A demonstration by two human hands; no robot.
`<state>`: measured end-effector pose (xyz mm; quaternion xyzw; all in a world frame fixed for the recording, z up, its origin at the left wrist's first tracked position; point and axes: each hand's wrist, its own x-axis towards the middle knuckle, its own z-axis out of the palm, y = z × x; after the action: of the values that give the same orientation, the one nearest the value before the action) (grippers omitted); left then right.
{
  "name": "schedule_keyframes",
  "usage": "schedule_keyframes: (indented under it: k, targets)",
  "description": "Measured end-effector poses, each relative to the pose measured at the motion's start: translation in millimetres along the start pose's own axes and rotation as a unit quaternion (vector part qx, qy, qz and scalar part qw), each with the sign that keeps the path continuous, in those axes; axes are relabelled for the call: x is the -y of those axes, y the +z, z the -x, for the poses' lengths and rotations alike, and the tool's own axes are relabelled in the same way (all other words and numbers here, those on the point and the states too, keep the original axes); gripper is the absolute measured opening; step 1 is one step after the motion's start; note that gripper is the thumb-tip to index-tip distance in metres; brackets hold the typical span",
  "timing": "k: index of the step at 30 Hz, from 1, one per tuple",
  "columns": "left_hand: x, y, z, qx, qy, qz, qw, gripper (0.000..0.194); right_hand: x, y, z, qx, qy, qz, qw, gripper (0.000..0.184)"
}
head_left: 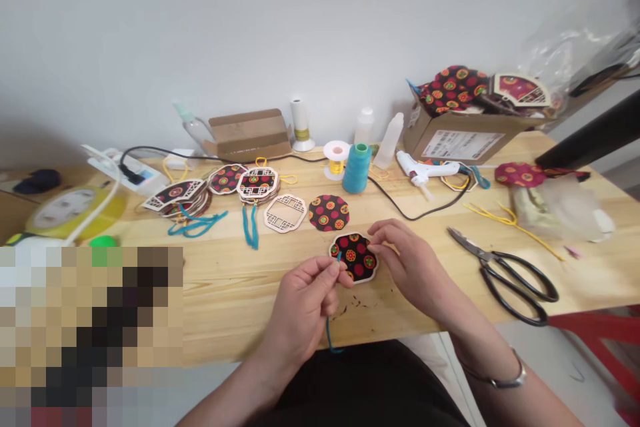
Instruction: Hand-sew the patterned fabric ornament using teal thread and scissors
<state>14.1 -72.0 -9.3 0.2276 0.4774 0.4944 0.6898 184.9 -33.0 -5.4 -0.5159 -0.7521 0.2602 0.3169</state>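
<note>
My left hand [313, 287] pinches a blue cord [329, 332], whose short tip shows above the fingers while its tail hangs toward the table's front edge. Behind those fingertips is a scallop-edged wooden frame [361, 265] faced with black floral fabric. The fingers of my right hand [405, 260] are drawn together at the frame's upper right rim, closed on that edge. Just beyond lie a round floral fabric piece [329, 213] and a bare openwork wooden frame [285, 213]. Dark scraps are scattered on the wood below the frame.
Black-handled scissors [505, 273] lie at right. Behind stand a teal thread cone [357, 170], a wire spool [337, 159] and a white glue gun [425, 168] with its cable. Finished ornaments [257, 183] lie left; a cardboard box [455, 137] stands back right.
</note>
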Motion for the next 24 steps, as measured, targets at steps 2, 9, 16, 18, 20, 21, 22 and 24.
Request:
schedule_keyframes:
  k: [2,9,16,18,20,21,22,24]
  targets:
    - [0,1.6,-2,-0.007,-0.013,0.006,1.0,0.014,5,-2,4,-0.005,0.044,-0.031,0.999,0.012]
    - [-3,8.7,-7,0.01,-0.085,0.06,0.994,0.015,24,14,21,-0.116,-0.013,0.038,0.992,0.012]
    - [-2,9.2,-7,0.037,-0.105,0.093,0.989,0.013,20,31,40,-0.089,-0.134,0.131,0.978,0.013]
    - [-2,9.7,-7,0.03,-0.107,0.094,0.989,0.013,19,32,43,-0.075,-0.131,0.136,0.979,0.013]
    - [-2,10.3,-8,0.022,-0.107,0.094,0.99,0.013,18,32,44,-0.067,-0.128,0.138,0.98,0.014]
    - [-2,10.6,-8,0.019,-0.106,0.094,0.99,0.013,17,33,45,-0.065,-0.128,0.139,0.98,0.014]
    - [-2,10.9,-8,0.017,-0.105,0.092,0.99,0.014,17,33,45,-0.063,-0.129,0.139,0.98,0.014]
    - [-2,11.2,-8,0.016,-0.102,0.088,0.991,0.014,16,34,46,-0.059,-0.132,0.141,0.979,0.015]
